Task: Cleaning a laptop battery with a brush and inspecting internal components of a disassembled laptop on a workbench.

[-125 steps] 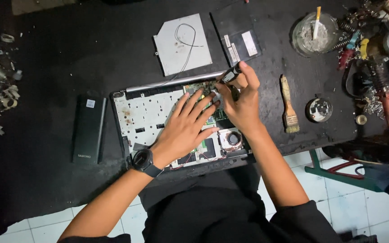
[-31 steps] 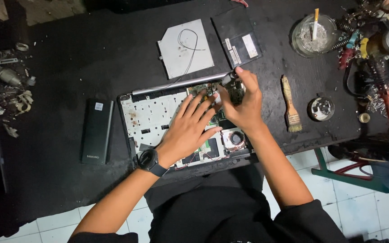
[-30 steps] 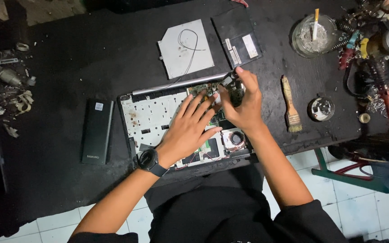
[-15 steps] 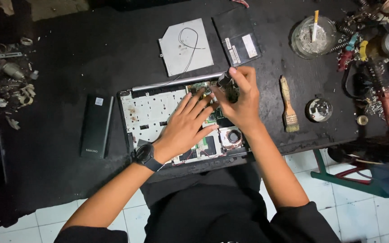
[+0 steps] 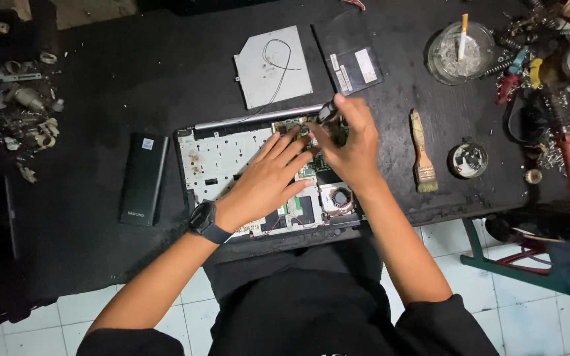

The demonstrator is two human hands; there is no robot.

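Note:
An opened laptop base lies on the black workbench, its white inner frame, green circuit board and round fan exposed. My left hand, with a black watch on the wrist, rests flat on the middle of the board with fingers spread. My right hand hovers over the board's upper right part and grips a dark screwdriver handle that sticks out above the fingers. The tool's tip is hidden under the hand.
A black battery bar lies left of the laptop. Behind it sit a grey optical drive and a black cover panel. A paintbrush, small tin, glass ashtray and soldering tools crowd the right; metal scraps lie left.
My hands have stayed on the board, the right one shifting slightly with the screwdriver. The view has drifted a little.

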